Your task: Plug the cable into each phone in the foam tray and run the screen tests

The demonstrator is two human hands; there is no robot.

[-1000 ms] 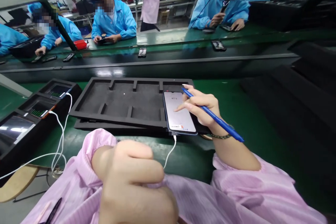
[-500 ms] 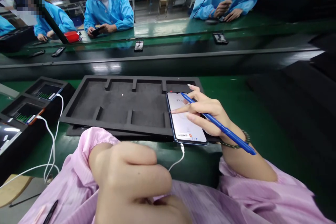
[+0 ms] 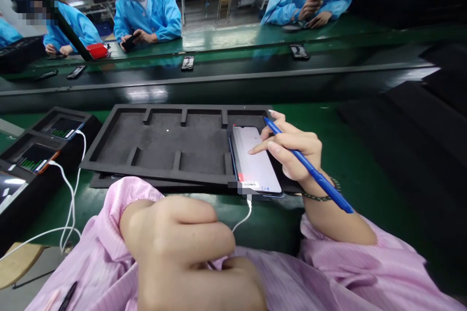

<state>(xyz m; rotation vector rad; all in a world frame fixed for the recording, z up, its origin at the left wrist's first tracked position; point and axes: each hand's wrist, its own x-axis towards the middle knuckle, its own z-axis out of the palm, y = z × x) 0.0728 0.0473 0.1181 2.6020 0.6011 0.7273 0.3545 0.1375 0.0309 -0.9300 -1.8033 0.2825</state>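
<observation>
My right hand (image 3: 299,148) grips a blue pen (image 3: 310,170) that slants across its fingers. Its outstretched index finger is at the white, lit screen of a smartphone (image 3: 255,160). This phone leans on the right end of a black foam tray (image 3: 156,167), and a white cable (image 3: 246,216) runs to its lower edge. Close to the camera, my left hand (image 3: 186,248) is curled into a fist in front of my pink sleeve. Nothing shows between its fingers and thumb, though the palm is hidden.
On the left, several phones (image 3: 38,155) sit in black holders, two with white cables (image 3: 75,194). Beyond the tray, phone parts (image 3: 188,62) lie on a dark strip. Co-workers in blue coats (image 3: 148,7) sit across the bench. Black foam pieces (image 3: 412,121) are at the right.
The phone's screen went from a view with a number to a mostly blank, partly greyed one. My right index finger shifted right over it. My left hand stayed curled.
</observation>
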